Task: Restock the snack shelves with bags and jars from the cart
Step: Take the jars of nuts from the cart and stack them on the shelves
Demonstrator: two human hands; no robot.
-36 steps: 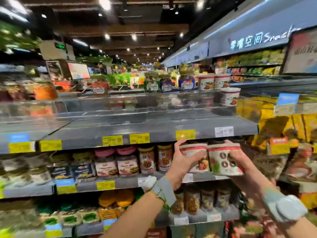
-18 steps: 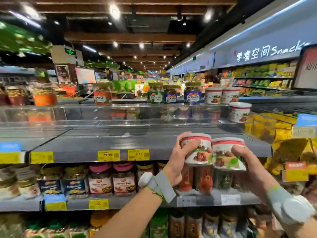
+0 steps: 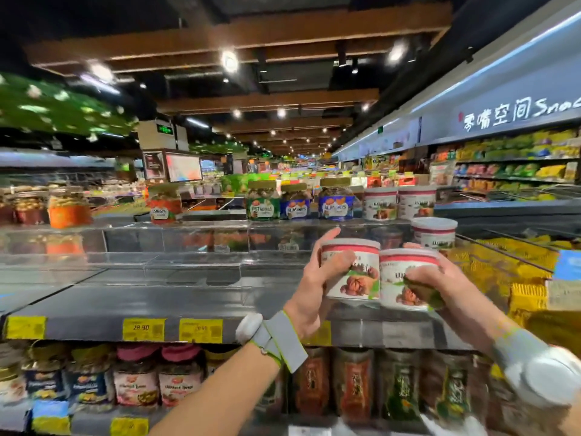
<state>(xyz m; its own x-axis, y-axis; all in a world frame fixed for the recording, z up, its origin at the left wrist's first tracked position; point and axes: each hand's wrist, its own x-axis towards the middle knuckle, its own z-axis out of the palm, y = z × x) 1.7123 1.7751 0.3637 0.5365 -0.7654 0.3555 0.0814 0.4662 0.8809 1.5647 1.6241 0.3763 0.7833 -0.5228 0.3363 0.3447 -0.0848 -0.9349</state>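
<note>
Your left hand (image 3: 312, 289) gripped the left tub (image 3: 353, 278) and your right hand (image 3: 440, 280) the right tub (image 3: 399, 278), side by side over the grey shelf (image 3: 157, 303), ALMONDS jars (image 3: 336, 206) beyond your fingertips (image 3: 330, 236), a 28.90 tag (image 3: 143, 329) below-left.

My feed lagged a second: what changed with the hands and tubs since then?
The left tub and right tub rose from in front of the price-tag edge to above the empty grey shelf. The left hand and right hand kept their grips; nothing was let go. The shelved tubs stayed unmoved.
</note>
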